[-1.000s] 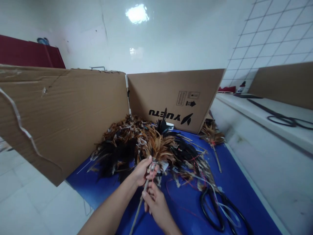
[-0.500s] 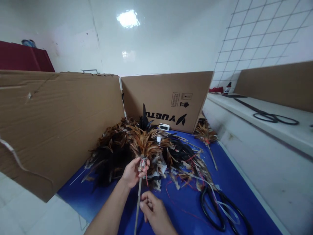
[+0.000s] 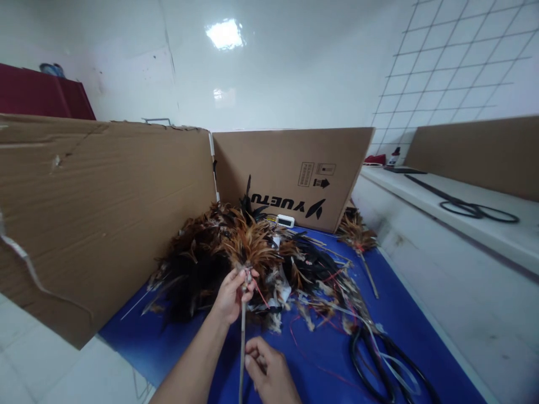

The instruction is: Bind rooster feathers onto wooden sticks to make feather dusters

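My left hand (image 3: 236,293) is closed round the bound neck of a feather duster, its brown feathers (image 3: 252,242) fanning upward. Pinkish-red string is wound at the neck, and a loose end hangs to the right. The duster's thin stick (image 3: 243,342) runs down toward me. Beside the lower stick, my right hand (image 3: 267,367) has its fingers curled in and its thumb bent toward them. Its fingertips are at the stick's right edge; whether they pinch anything is hidden. Behind the held duster lies a heap of brown and black feathers (image 3: 197,269).
Black-handled scissors (image 3: 373,359) lie on the blue tabletop (image 3: 324,342) at right, with clear strip and red string. Another feather duster (image 3: 360,235) lies farther back. Cardboard panels (image 3: 126,191) stand left and behind. A small white device (image 3: 285,221) and a ledge with scissors (image 3: 475,209) are visible.
The duster has turned slightly, and its loose red string now swings out to the right instead of hanging down. Both hands stay at about the same places on it; the view has shifted slightly.
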`<state>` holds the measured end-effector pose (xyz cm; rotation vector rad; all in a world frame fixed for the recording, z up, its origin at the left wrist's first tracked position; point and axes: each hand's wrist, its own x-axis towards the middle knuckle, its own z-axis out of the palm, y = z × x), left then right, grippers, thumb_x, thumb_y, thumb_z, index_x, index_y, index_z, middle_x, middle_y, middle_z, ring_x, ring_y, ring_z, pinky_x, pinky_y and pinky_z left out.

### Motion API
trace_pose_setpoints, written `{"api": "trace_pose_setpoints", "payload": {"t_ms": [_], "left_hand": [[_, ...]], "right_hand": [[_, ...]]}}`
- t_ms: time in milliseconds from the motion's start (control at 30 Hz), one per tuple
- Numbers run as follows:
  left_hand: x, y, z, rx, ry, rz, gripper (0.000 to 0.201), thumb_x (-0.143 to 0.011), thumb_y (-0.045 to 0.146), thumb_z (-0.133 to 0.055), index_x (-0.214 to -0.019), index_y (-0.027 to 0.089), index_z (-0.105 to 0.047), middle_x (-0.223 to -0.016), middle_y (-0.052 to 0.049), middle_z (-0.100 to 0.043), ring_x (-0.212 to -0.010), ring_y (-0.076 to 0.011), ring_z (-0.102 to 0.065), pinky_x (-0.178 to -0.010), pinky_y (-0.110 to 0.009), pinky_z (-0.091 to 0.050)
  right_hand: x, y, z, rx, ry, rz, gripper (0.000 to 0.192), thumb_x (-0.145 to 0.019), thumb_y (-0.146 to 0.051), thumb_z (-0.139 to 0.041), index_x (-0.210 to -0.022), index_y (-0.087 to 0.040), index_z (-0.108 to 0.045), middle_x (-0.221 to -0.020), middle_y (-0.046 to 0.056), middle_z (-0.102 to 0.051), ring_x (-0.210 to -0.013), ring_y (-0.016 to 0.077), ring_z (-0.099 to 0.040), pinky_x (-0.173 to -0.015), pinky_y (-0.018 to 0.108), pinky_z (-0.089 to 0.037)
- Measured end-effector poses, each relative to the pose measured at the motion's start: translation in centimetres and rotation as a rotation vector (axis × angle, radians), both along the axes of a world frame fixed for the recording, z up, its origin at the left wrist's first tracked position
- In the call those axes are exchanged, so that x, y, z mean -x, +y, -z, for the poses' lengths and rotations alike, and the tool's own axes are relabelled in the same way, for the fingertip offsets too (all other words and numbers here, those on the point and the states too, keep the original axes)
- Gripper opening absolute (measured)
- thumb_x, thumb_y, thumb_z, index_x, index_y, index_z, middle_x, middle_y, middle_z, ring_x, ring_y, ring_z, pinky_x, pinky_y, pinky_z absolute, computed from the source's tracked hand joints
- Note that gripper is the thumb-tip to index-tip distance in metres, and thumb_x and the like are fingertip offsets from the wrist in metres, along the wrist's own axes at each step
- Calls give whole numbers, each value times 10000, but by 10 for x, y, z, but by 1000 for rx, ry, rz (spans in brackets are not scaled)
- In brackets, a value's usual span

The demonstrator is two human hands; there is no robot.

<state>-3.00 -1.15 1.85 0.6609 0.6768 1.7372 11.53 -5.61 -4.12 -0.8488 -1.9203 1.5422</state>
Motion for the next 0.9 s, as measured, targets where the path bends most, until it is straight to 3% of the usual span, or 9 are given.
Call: {"api": "trace_pose_setpoints", "payload": {"t_ms": [167, 333, 433, 533, 667, 767, 900], "left_hand": [[-4, 2, 1, -1, 41, -89, 175, -785, 256, -605, -864, 101, -584, -939, -107, -606, -582, -62, -485, -370, -121, -281], [-9, 2, 1, 2, 94, -176, 218, -779, 286, -612, -911, 123, -550, -980, -109, -613, -573, -58, -499, -372, -122, -281], [-9, 2, 0, 10, 78, -197, 249, -767, 306, -624, -930, 139, -538, -998, -107, -617, -575, -66, -521, -374, -126, -287], [-8, 3, 1, 19, 23, -154, 270, -779, 354, -599, -919, 129, -549, -1011, -130, -620, -598, -95, -553, -375, -141, -311], [-8, 3, 3, 40, -66, 11, 392, -826, 433, -499, -958, 74, -586, -958, -175, -629, -589, -119, -558, -369, -164, -330], [-9, 2, 5, 62, -104, 113, 435, -831, 437, -488, -1026, 63, -592, -870, -149, -633, -530, -103, -527, -362, -173, -317], [-9, 1, 7, 70, -130, 143, 398, -824, 413, -513, -1020, 77, -596, -756, -85, -585, -468, -70, -465, -362, -169, -279]], "right_hand": [[2, 5, -2, 136, 69, -42, 277, -864, -413, -355, -839, -175, -495, -577, -46, -478, -384, 46, -387, -358, 155, -271], [14, 15, 11, 206, 115, -55, 281, -722, -406, -595, -855, -191, -473, -633, -64, -457, -375, 23, -362, -338, 141, -294], [18, 18, 17, 179, 126, -38, 282, -719, -400, -605, -852, -185, -481, -602, -70, -446, -360, 17, -356, -345, 145, -297], [16, 18, 19, 168, 160, -30, 341, -728, -462, -585, -891, -179, -488, -605, -54, -483, -351, 17, -355, -346, 153, -294], [10, 20, 23, 182, 189, -53, 431, -723, -550, -560, -931, -179, -484, -631, -24, -529, -363, 25, -366, -355, 163, -301], [9, 23, 30, 175, 210, -95, 477, -717, -590, -545, -951, -179, -476, -632, -20, -536, -371, 26, -366, -363, 164, -295], [9, 26, 39, 160, 205, -133, 483, -724, -592, -534, -961, -176, -467, -641, -15, -545, -378, 29, -376, -369, 163, -299]]}}
